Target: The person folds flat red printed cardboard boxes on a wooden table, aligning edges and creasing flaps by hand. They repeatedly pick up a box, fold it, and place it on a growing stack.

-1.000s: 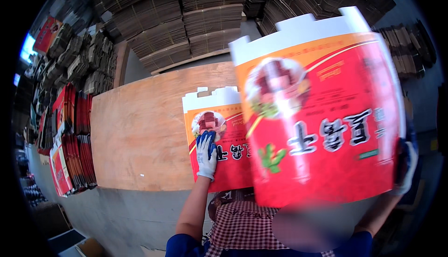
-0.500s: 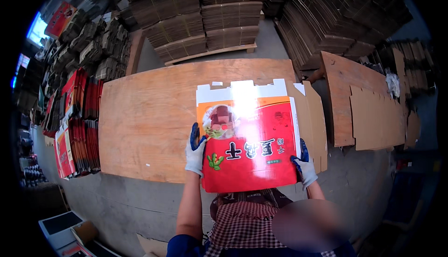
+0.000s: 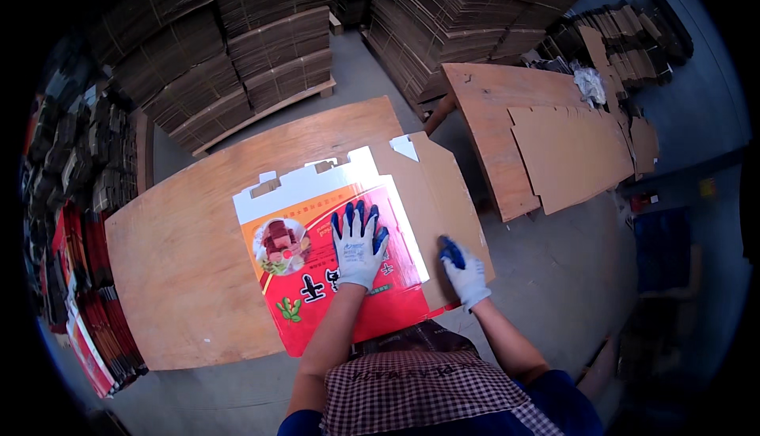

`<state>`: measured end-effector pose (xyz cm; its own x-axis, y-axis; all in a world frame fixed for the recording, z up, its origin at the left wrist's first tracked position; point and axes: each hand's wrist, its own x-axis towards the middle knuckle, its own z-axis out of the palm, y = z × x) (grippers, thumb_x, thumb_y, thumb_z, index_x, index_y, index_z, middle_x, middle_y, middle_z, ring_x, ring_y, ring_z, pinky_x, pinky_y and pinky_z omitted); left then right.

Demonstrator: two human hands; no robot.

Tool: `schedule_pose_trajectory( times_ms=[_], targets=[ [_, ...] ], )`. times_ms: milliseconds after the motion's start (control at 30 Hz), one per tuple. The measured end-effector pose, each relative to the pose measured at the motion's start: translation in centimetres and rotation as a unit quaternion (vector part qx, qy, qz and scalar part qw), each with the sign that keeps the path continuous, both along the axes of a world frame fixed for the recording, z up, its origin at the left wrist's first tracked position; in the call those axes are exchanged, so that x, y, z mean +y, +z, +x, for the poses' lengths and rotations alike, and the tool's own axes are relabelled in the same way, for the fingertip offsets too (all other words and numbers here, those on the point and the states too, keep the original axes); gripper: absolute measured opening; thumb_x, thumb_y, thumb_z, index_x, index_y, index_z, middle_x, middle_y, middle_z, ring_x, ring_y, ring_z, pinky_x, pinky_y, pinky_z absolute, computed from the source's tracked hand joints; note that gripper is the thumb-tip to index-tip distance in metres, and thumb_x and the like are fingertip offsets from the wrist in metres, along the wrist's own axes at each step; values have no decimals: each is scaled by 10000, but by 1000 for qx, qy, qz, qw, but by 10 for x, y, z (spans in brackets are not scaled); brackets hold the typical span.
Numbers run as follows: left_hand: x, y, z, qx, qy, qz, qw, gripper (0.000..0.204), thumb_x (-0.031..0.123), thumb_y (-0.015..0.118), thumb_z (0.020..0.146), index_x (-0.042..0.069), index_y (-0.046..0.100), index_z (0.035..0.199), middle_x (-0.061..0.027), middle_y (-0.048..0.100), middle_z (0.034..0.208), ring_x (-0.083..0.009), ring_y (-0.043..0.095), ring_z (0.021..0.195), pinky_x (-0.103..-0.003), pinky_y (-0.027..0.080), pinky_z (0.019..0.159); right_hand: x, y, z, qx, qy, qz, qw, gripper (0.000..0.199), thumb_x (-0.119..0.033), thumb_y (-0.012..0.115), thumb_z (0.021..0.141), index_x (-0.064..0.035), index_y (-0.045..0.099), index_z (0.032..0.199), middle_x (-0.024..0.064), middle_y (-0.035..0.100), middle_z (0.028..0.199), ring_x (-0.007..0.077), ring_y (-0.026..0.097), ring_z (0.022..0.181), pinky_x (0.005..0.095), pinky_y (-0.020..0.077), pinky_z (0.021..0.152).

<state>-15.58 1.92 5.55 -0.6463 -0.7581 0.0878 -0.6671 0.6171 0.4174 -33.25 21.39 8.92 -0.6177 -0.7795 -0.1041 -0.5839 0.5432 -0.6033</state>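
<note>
A printed carton sheet (image 3: 277, 289), red and orange with white flaps along its far edge, lies flat on the wooden table (image 3: 182, 262). My left hand (image 3: 359, 250), in a white glove with blue fingers, presses on it with the fingers spread. Under the printed sheet and out to its right lies plain brown cardboard (image 3: 443, 198). My right hand (image 3: 464, 271), gloved the same way, is over this cardboard near its right edge. Its fingers are bunched together, and whatever may be between them is hidden.
To the right stands a second wooden table (image 3: 495, 131) with a brown cardboard sheet (image 3: 570, 151) on it. Tall bundled cardboard stacks (image 3: 277, 48) stand on pallets at the back. Red folded cartons (image 3: 103, 309) are piled at the left.
Both hands have let go of the printed sheet's side edges. The left now lies flat on its face, the right is over the brown cardboard. The view has turned right.
</note>
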Motion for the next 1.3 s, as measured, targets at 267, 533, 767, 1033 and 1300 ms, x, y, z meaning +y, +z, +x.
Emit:
schedule_pose_trajectory(
  times_ms=[267,533,767,1033,1300],
  targets=[
    [0,5,-2,-28,-3,49,998,623,446,603,939,176,482,1488,-147,308,1609,-368,225,1509,-584,64,1235,10,-11,-133,-168,-217,-44,961,355,-258,594,1005,-17,677,1252,117,738,1106,195,692,1011,328,534,902],
    [0,3,1,-3,3,35,999,627,392,636,918,172,483,1485,-129,335,1600,-357,252,1500,-584,84,1235,-94,36,-80,-223,17,-163,961,351,-94,617,966,-2,622,1304,89,692,1158,182,663,1017,295,523,918],
    [-2,2,2,19,0,40,999,641,363,653,904,183,472,1492,-121,335,1605,-355,254,1500,-582,92,1235,-201,11,-71,70,255,-58,963,496,-284,602,966,-173,531,1444,73,414,1566,334,268,1494,476,201,1227],
    [-2,3,3,10,1,53,999,638,379,636,911,188,466,1495,-121,338,1603,-351,251,1503,-591,77,1233,-220,-3,-66,196,326,29,924,458,-385,603,931,-188,611,1345,70,478,1499,378,282,1470,552,167,1219],
    [-4,4,3,16,1,51,999,597,366,630,912,176,505,1464,-132,370,1581,-354,277,1488,-592,90,1231,-223,2,-61,212,334,53,917,445,-371,595,923,-183,636,1324,81,492,1483,384,298,1459,567,176,1211]
  ],
)
